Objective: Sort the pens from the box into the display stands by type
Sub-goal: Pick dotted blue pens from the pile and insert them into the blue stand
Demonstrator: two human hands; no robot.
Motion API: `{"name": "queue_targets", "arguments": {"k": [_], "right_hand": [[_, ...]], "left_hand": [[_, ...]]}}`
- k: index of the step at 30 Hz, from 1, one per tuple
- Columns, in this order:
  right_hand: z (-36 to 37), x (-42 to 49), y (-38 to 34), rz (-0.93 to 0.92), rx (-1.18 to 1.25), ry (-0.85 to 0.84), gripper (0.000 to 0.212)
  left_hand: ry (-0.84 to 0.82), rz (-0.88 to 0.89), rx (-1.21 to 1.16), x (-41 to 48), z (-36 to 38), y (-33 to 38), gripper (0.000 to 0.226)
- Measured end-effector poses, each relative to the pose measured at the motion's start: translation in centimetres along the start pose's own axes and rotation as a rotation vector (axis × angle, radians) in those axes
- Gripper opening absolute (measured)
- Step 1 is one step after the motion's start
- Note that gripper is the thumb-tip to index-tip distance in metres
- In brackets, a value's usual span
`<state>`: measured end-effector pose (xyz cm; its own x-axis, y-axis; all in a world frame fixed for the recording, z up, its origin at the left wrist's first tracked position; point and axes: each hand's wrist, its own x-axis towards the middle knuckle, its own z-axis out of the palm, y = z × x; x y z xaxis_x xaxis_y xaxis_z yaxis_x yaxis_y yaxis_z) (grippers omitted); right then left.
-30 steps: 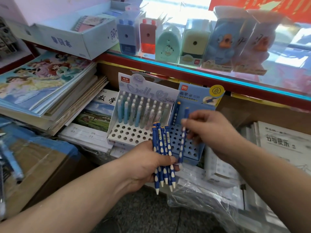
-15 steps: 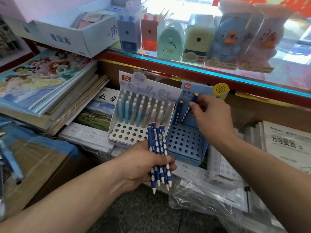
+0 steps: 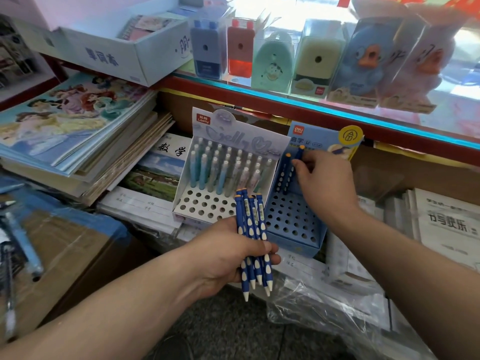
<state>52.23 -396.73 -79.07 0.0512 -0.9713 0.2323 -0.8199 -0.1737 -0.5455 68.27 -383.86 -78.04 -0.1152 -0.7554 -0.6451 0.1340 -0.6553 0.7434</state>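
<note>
Right hand pinches one dark blue dotted pen at its fingertips, the other fingers loosely bent, and stands it in the back row of the blue stand, just beside the single pen already seated there. Left hand, below it and nearer me, is curled round a bundle of the same pens, about five (I can't count them cleanly where they overlap), tips pointing down.

By my reading the blue stand has barely begun. It has two pens at the back, and nearly every hole beneath the right hand is bare. To the left of that hand, the white stand carries pastel pens in its rear rows, while its front rows of holes are open. Well to the left of the left hand, a few light blue pens lie loose on a cardboard box. I judge that another type waits there, and the bundle in hand must go in first.
</note>
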Motion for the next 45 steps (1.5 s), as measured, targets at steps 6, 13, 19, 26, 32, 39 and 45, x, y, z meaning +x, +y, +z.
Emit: {"name": "queue_targets", "arguments": {"k": [6,13,19,26,32,39,45], "right_hand": [[0.1,0.9,-0.2,0.044,-0.097,-0.012,0.027],[-0.4,0.8,-0.2,0.038,-0.078,-0.031,0.023],[-0.4,0.9,0.0,-0.005,-0.172,-0.067,0.029],[0.0,0.7,-0.1,-0.027,-0.22,-0.075,0.04],[0.5,0.8,0.2,-0.009,-0.196,-0.091,0.038],[1.3,0.8,0.5,-0.03,-0.247,-0.089,0.033],[1.5,0.9,1.3,-0.036,-0.256,-0.135,0.036]], "left_hand": [[-0.01,0.007,0.005,-0.2,0.0,0.1,0.029],[-0.015,0.007,-0.002,-0.3,0.0,0.2,0.03],[-0.019,0.008,0.003,-0.5,0.2,0.2,0.032],[-0.015,0.015,0.002,-0.5,0.1,0.2,0.03],[-0.019,0.012,0.006,-0.6,0.1,0.2,0.031],[-0.017,0.014,-0.003,-0.7,0.0,0.1,0.031],[-0.023,0.022,-0.004,-0.7,0.1,0.1,0.03]]}}
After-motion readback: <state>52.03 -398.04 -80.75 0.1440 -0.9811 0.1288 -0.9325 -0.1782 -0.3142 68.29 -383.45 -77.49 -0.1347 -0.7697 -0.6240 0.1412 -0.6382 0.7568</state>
